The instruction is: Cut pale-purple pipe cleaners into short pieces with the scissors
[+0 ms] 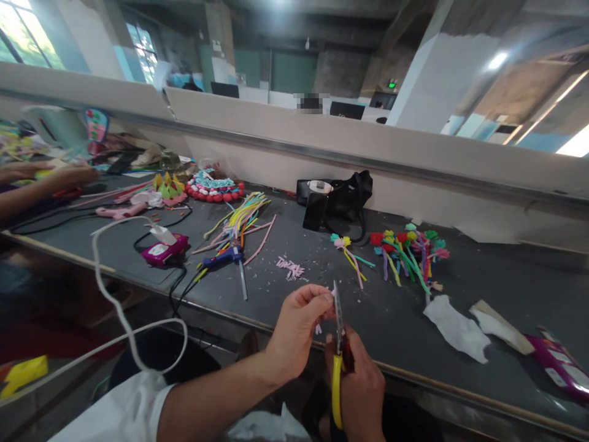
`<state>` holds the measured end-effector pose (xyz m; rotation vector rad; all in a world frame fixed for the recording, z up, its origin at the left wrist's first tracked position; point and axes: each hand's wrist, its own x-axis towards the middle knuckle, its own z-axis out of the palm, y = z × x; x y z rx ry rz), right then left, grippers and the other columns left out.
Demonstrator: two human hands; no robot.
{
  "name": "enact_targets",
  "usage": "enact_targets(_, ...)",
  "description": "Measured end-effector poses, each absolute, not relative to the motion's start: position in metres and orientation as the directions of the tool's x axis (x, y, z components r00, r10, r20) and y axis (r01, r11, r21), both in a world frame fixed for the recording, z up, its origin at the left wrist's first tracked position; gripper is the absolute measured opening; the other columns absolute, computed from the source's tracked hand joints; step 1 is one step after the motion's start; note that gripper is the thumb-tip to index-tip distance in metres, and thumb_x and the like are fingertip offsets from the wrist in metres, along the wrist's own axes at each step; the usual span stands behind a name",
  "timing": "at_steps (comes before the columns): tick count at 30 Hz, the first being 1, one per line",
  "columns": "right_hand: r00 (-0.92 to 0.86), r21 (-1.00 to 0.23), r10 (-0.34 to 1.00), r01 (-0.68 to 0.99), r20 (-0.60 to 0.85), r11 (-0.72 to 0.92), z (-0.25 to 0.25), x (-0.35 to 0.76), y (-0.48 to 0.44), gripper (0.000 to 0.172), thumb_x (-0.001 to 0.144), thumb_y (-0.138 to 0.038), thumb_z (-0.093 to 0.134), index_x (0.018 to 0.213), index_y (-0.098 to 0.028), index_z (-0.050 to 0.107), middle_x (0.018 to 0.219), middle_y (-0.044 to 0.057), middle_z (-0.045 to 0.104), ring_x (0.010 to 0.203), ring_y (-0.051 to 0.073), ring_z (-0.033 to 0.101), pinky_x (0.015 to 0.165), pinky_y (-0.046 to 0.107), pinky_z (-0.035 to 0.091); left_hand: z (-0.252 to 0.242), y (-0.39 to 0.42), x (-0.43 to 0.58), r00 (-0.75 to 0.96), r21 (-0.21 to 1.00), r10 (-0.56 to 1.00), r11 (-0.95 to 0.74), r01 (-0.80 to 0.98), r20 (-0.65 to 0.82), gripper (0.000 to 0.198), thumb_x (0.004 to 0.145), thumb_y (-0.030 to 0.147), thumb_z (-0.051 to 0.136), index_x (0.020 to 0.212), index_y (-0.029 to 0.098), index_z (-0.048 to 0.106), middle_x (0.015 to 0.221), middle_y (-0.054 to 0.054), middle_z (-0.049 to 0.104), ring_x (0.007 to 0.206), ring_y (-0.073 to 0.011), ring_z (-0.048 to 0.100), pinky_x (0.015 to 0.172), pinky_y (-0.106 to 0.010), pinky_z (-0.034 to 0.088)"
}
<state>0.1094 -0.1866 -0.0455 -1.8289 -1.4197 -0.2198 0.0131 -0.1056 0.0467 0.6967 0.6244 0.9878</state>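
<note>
My left hand (298, 328) is pinched at the fingertips on a small pale pink piece (327, 299), held against the blades of scissors (339, 344). My right hand (361, 383) grips the scissors by their yellow and red handles, blades pointing up. Both hands are over the front edge of the dark grey table (396, 319). Small pink cuttings (289, 267) lie on the table just beyond my hands.
A blue glue gun (225, 258), a bundle of coloured strips (242, 221), several pom-pom flowers (407, 252), a black bag (340, 196), white paper scraps (455, 328) and a purple packet (559, 362) lie on the table. Another person's hands (55, 175) work at far left.
</note>
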Motion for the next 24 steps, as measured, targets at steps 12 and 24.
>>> enact_targets(12, 0.407, -0.557, 0.767, 0.827, 0.496, -0.078, -0.051, 0.109, -0.189, 0.035, 0.095, -0.042, 0.043, 0.109, -0.016, 0.063, 0.090, 0.007, 0.074, 0.072, 0.017, 0.070, 0.063, 0.022, 0.049, 0.045, -0.107, 0.014, 0.411, 0.773, 0.899, 0.365, -0.519, -0.148, 0.010, 0.070, 0.022, 0.072, 0.069, 0.014, 0.065, 0.062, 0.000, 0.058, 0.060, -0.0092, 0.050, 0.062, -0.022, 0.039)
enact_targets(24, 0.368, -0.588, 0.762, 0.808, 0.533, 0.021, -0.057, 0.110, -0.178, 0.031, 0.095, -0.035, 0.043, 0.112, -0.015, 0.060, 0.091, 0.009, 0.072, 0.073, 0.017, 0.069, 0.063, 0.023, 0.048, 0.044, -0.101, 0.018, 0.403, 0.785, 0.908, 0.331, -0.524, -0.114, 0.010, 0.071, 0.022, 0.070, 0.069, 0.014, 0.064, 0.061, 0.001, 0.057, 0.058, -0.0090, 0.048, 0.058, -0.021, 0.038)
